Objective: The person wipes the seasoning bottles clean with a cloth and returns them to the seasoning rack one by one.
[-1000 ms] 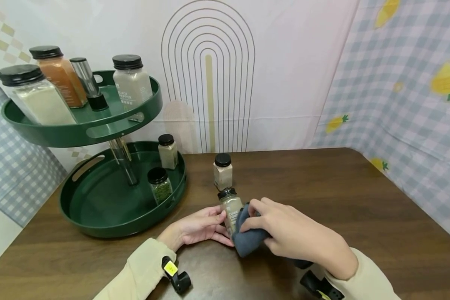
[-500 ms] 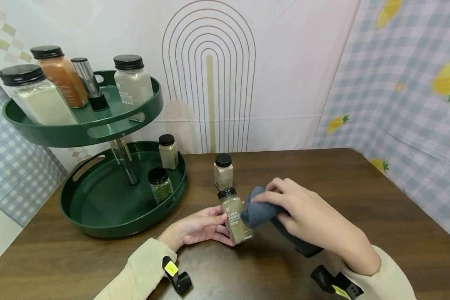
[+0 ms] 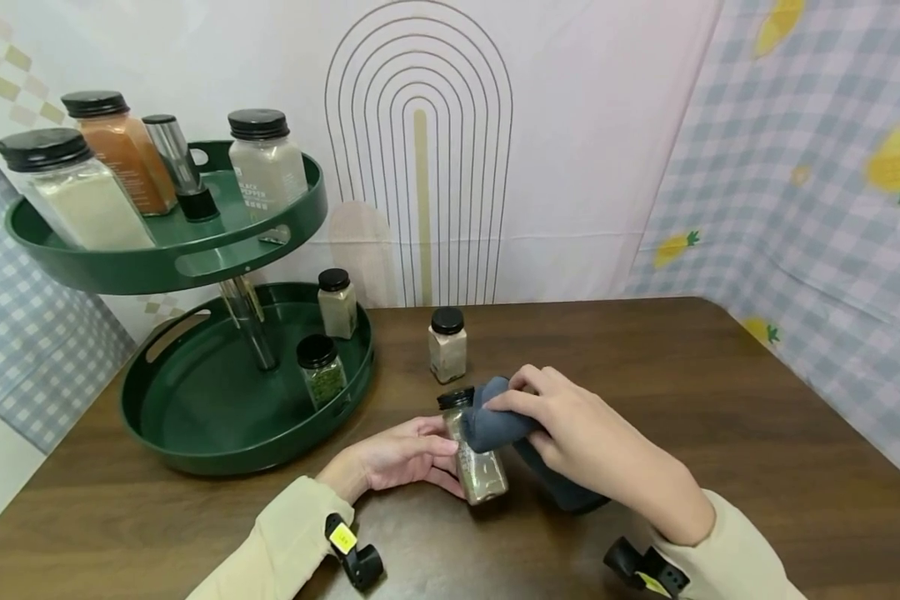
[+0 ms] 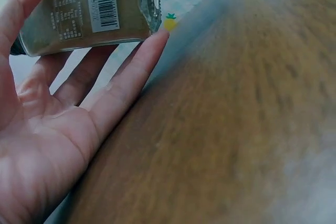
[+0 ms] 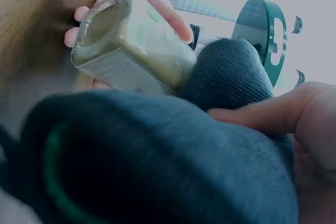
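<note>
A square glass spice jar (image 3: 483,479) with a black lid and greenish-brown powder leans tilted above the wooden table. My left hand (image 3: 401,457) grips it from the left between thumb and fingers. In the left wrist view, the jar (image 4: 79,14) shows a barcode label towards the palm. From the other side, my right hand (image 3: 581,429) holds a bunched blue-grey cloth (image 3: 495,423) against the jar's upper part, covering much of its front. The right wrist view shows the cloth (image 5: 210,150) large and close, beside the jar's base (image 5: 102,27).
Behind the held jar stands a small black-lidded jar (image 3: 447,350). On the left is a two-tier green rack; its lower tray (image 3: 195,417) bears two small jars, its upper tray (image 3: 120,271) several larger ones. A patterned curtain (image 3: 570,167) backs the table.
The cloth first lay over the jar's lower right side, lifted off to the right, and now lies on its upper part. The jar has tilted slightly; the left hand has barely moved.
</note>
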A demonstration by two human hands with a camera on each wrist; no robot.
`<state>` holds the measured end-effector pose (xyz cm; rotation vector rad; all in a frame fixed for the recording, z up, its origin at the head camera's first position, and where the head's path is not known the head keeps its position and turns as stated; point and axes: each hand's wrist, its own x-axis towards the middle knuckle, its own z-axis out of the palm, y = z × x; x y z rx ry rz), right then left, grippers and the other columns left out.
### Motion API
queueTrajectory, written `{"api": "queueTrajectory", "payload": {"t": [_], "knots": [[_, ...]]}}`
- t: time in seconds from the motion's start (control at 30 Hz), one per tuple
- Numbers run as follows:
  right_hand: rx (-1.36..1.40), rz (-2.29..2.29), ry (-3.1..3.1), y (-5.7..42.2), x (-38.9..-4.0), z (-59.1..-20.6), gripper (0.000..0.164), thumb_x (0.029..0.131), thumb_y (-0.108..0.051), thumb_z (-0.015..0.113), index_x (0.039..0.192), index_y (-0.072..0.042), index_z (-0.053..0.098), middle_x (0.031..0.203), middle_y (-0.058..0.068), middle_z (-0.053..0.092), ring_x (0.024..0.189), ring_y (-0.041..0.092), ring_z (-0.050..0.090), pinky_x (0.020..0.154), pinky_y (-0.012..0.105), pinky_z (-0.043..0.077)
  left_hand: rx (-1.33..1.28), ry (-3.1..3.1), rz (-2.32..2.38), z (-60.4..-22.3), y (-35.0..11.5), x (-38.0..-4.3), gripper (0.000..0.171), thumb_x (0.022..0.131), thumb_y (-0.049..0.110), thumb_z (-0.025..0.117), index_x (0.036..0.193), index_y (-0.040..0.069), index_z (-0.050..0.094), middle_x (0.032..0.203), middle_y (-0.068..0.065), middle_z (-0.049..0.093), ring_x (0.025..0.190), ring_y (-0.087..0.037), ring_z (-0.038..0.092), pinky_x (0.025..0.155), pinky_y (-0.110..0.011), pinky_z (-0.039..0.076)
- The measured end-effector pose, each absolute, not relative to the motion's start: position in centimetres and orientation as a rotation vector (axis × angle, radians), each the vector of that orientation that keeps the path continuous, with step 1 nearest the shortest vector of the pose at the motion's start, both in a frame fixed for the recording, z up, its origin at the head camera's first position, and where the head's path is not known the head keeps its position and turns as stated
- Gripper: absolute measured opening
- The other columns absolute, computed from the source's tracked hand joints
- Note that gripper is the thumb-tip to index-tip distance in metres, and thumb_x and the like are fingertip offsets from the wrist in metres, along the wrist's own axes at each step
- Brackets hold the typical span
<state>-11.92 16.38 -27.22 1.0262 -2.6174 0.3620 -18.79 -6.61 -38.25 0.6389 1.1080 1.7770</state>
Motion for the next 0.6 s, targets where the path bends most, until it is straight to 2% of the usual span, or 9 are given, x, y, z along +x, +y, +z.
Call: {"api": "queueTrajectory", "payload": {"t": [0.13, 0.3, 0.6], "knots": [[1.106, 0.339, -2.708, 16.6, -11.7, -27.1, 0.042, 0.075, 0.007, 0.065, 0.103, -0.023, 0.066, 0.097, -0.006, 0.054, 0.091, 0.011, 0.054, 0.076, 0.030, 0.050, 0.604, 1.131, 1.800, -38.3, -6.7, -18.7, 0.058, 0.093, 0.023, 0.054, 0.140, 0.001, 0.027, 0.115, -0.008, 0.060, 0.101, -0.025, 0.062, 0.091, -0.047, 0.048], [1.175, 0.301, -2.794, 16.9, -11.2, -26.7, 0.044, 0.073, 0.009, 0.062, 0.102, -0.024, 0.067, 0.094, -0.008, 0.051, 0.088, 0.010, 0.051, 0.069, 0.026, 0.047, 0.602, 1.136, 1.790, -38.4, -6.7, -18.7, 0.065, 0.095, 0.026, 0.051, 0.148, 0.012, 0.018, 0.121, -0.009, 0.056, 0.103, -0.026, 0.060, 0.092, -0.045, 0.047], [1.288, 0.226, -2.932, 17.4, -10.7, -26.2, 0.051, 0.071, 0.014, 0.057, 0.099, -0.028, 0.069, 0.087, -0.012, 0.051, 0.083, 0.010, 0.051, 0.065, 0.023, 0.041, 0.599, 1.145, 1.801, -38.4, -6.8, -18.7, 0.070, 0.094, 0.031, 0.054, 0.146, 0.009, 0.012, 0.119, -0.010, 0.055, 0.103, -0.026, 0.061, 0.090, -0.044, 0.048]]}}
